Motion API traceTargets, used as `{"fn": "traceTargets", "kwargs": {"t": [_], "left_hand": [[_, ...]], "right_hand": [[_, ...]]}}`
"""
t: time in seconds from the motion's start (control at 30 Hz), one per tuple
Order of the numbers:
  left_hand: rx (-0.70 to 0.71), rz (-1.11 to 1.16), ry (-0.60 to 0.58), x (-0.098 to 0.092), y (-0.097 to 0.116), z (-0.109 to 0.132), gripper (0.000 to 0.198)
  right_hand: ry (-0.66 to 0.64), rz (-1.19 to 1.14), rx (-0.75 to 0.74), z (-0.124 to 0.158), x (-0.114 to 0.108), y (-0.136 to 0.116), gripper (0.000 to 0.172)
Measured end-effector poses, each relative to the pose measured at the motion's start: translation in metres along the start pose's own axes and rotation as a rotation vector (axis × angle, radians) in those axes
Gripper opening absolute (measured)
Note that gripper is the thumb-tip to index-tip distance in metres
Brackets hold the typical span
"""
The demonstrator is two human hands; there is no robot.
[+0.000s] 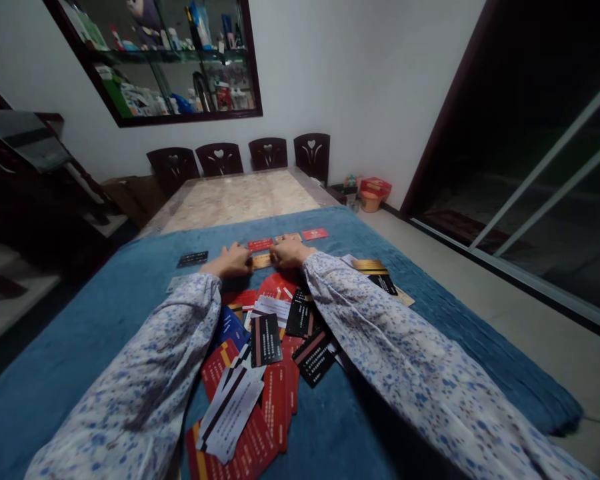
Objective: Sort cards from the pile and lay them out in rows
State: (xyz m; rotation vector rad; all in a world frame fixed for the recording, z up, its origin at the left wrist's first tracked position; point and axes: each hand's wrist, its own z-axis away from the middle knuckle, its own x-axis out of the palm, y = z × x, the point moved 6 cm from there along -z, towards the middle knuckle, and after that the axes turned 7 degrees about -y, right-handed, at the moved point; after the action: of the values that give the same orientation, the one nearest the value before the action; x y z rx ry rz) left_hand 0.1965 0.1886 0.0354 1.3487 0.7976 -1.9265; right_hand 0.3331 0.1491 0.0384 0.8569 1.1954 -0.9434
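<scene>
A gold card (pixel 261 261) lies on the blue cloth, between my two hands. My left hand (pixel 235 261) has its fingers at the card's left end, and my right hand (pixel 287 253) is at its right end, both closed on it. Just beyond it lie a red card (pixel 260 245), an orange card partly behind my right hand, and another red card (pixel 315 234). A black card (pixel 193 259) is left of my left hand. Nearer me, between my forearms, spreads a loose pile of red, black, white and blue cards (pixel 275 397).
Right of my right forearm lie more cards (pixel 375 268), gold and black. The blue cloth (pixel 145 280) covers the near part of a marble-look table (pixel 250 197). Several dark chairs (pixel 220 159) stand at the far end, and a glass cabinet is on the wall.
</scene>
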Motion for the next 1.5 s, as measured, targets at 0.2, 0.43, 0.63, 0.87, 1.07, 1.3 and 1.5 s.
{"fn": "traceTargets", "kwargs": {"t": [0.2, 0.43, 0.63, 0.87, 1.07, 1.3, 1.5], "left_hand": [[0.032, -0.026, 0.130, -0.020, 0.016, 0.017, 0.028], [0.168, -0.015, 0.346, -0.043, 0.057, 0.023, 0.023], [0.193, -0.018, 0.416, -0.052, 0.094, 0.022, 0.029], [0.276, -0.031, 0.425, -0.055, 0.135, 0.024, 0.031], [0.335, -0.025, 0.406, -0.056, 0.164, 0.022, 0.032], [0.416, -0.007, 0.373, -0.054, 0.200, 0.012, 0.030], [0.460, 0.007, 0.357, -0.048, 0.225, 0.004, 0.026]], "right_hand": [[0.056, 0.016, 0.023, 0.017, -0.017, 0.017, 0.040], [0.140, 0.065, 0.061, 0.045, -0.032, 0.033, 0.029], [0.215, 0.097, 0.091, 0.080, -0.039, 0.049, 0.027], [0.278, 0.090, 0.168, 0.129, -0.033, 0.073, 0.026], [0.279, 0.057, 0.226, 0.167, -0.013, 0.094, 0.026], [0.279, 0.018, 0.323, 0.194, 0.019, 0.124, 0.023], [0.294, 0.005, 0.380, 0.204, 0.040, 0.142, 0.023]]}}
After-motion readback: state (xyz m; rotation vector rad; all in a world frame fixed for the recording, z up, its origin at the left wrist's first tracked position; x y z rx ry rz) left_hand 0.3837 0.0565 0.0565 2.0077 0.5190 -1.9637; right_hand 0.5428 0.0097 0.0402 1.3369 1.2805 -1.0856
